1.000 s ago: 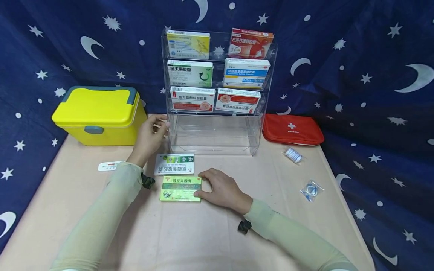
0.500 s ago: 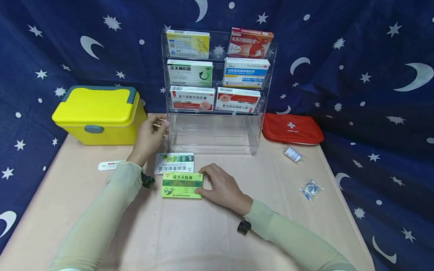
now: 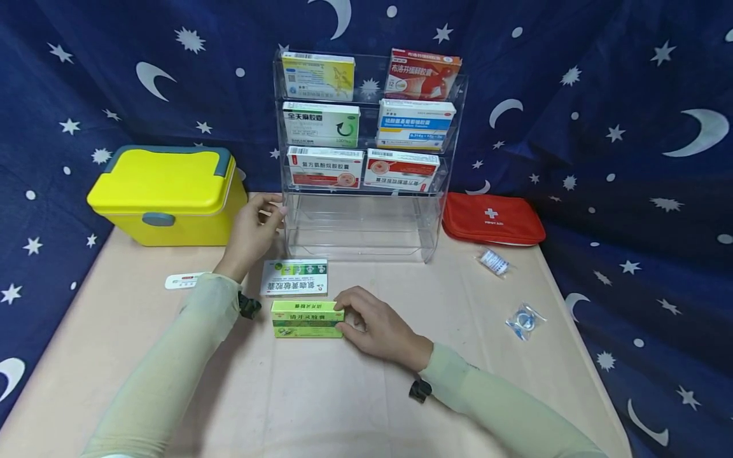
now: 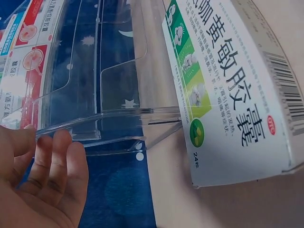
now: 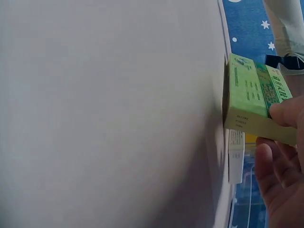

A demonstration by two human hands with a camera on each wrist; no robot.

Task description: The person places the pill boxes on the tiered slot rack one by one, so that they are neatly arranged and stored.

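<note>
My right hand (image 3: pixel 380 327) pinches the right end of a green medicine box (image 3: pixel 307 324), thumb on its front face and fingers behind. In the head view the box is tipped up, with its narrow top side and front showing. My left hand (image 3: pixel 253 234) holds the left side edge of a clear acrylic display rack (image 3: pixel 357 226), thumb and fingertips meeting at that edge in the left wrist view. Between the rack and the green box, a white medicine box (image 3: pixel 294 278) lies flat, its printing upside down in the head view.
The rack's upper tiers hold several medicine boxes, including a red box (image 3: pixel 424 75). A yellow lidded case (image 3: pixel 166 197) stands left. A red first-aid pouch (image 3: pixel 492 218), a wrapped roll (image 3: pixel 494 262) and a small bagged item (image 3: pixel 525 321) lie right. A white strip (image 3: pixel 182 280) lies left.
The green box, lying face up at first, has been lifted and tilted so its narrow top side shows. The right hand has turned with it. The left hand stays at the rack.
</note>
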